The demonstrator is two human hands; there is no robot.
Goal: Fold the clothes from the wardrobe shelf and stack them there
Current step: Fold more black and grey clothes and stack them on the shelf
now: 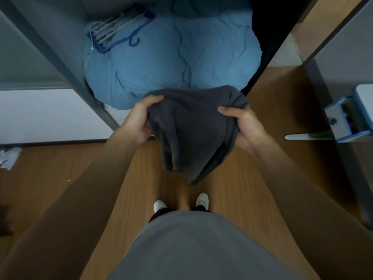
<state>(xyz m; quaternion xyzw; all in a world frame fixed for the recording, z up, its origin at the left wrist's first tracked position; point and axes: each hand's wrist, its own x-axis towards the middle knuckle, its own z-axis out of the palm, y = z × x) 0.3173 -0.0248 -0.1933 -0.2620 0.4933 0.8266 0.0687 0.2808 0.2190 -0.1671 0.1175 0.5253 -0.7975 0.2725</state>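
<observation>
- The dark grey garment (pixel 191 128) is held in the air at the wardrobe's open front. Its far edge lies just over the near bulge of the blue duvet (pixel 171 63), and its lower part hangs loose toward the wooden floor (pixel 141 168).
- The left grip (pixel 139 120) is closed on the garment's left upper edge, thumb on top and fingers curled beneath.
- The right grip (pixel 245 126) is closed on the right upper edge in the same way.
- Taking the cloth at two points set apart probably serves to spread it and find its edges before the first fold.
- The cloth sags and bunches between the hands, so the fold looks barely begun. No folded stack shows on the duvet.
- The duvet fills the wardrobe space, so it is the likely landing place. It is soft and rounded, and a stack set there could lean.
- The clothes hangers (pixel 119 31) lie on the duvet's far left, well apart from the garment.
</observation>
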